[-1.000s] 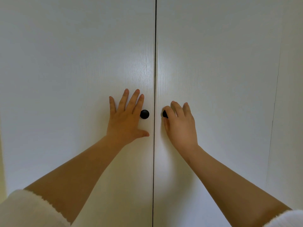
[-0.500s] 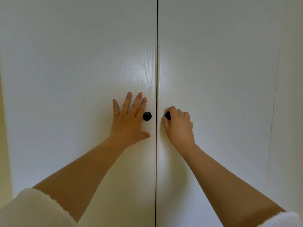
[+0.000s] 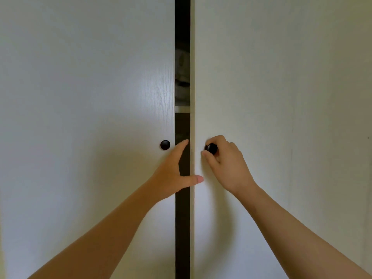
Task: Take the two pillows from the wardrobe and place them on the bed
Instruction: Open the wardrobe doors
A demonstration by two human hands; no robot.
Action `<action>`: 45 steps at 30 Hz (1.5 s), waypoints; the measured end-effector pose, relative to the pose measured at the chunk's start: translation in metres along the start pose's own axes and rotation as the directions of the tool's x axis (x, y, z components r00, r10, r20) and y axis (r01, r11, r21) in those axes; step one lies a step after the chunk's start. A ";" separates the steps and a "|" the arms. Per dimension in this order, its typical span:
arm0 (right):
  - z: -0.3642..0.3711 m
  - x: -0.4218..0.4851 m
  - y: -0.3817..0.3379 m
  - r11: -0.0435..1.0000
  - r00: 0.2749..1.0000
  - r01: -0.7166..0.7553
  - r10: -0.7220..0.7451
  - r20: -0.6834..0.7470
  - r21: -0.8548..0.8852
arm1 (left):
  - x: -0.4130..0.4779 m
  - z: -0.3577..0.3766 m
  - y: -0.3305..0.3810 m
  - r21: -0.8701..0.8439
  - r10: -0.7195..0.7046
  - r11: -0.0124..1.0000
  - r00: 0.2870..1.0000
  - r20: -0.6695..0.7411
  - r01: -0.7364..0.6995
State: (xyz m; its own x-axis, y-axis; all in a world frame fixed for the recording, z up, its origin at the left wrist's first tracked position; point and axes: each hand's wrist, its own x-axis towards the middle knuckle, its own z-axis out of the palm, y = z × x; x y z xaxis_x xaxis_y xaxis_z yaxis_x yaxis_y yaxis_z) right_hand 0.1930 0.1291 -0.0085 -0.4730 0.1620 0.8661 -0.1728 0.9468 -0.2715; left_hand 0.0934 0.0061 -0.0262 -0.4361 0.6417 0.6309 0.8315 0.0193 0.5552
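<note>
Two white wardrobe doors fill the view. The right door (image 3: 281, 97) stands slightly ajar, leaving a dark gap (image 3: 182, 218) between it and the left door (image 3: 80, 97). My right hand (image 3: 225, 164) grips the right door's black knob (image 3: 211, 148). My left hand (image 3: 173, 174) reaches into the gap, its fingers going behind the right door's edge and its thumb lying across the front of that edge. The left door's black knob (image 3: 165, 144) is untouched. Through the gap, something pale and soft (image 3: 182, 77) shows above a shelf edge (image 3: 182, 109); I cannot tell whether it is a pillow.
A narrow strip of pale wall (image 3: 360, 117) runs down the far right beside the wardrobe.
The right door has swung open a little, pulled by my right hand on its knob. My left hand left the left door's face and moved right into the gap.
</note>
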 end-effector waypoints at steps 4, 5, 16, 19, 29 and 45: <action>-0.038 -0.020 -0.001 0.993 1.000 -0.020 0.019 0.004 0.120 | -0.010 0.030 0.021 -0.269 0.068 0.963 0.988 0.136 -0.029; -0.048 -0.026 -0.001 0.988 1.000 -0.030 0.031 -0.003 0.154 | -0.010 0.037 0.027 -0.312 0.087 0.949 0.985 0.148 -0.037; -0.113 -0.047 0.040 0.803 0.964 -0.188 0.261 -0.051 0.565 | 0.008 0.142 0.075 -0.610 0.326 0.763 0.942 0.079 -0.213; -0.146 -0.060 0.054 0.757 0.941 -0.234 0.334 -0.053 0.610 | 0.004 0.177 0.102 -0.583 0.366 0.767 0.929 0.056 -0.267; -0.240 -0.084 0.120 0.699 0.832 -0.427 0.552 -0.054 0.573 | 0.020 0.280 0.171 -0.328 0.375 0.870 0.926 -0.045 -0.368; -0.277 -0.082 0.162 0.546 0.746 -0.450 0.664 -0.037 0.707 | 0.039 0.340 0.203 -0.128 0.273 0.945 0.943 -0.192 -0.300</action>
State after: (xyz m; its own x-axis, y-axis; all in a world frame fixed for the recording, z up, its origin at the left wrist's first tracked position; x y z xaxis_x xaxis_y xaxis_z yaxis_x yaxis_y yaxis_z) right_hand 0.4432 0.3463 -0.0074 -0.4356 0.7604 0.4817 -0.4918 0.2472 -0.8349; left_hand 0.3622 0.2957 -0.0731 -0.2499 0.4632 0.8503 0.8727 -0.2726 0.4050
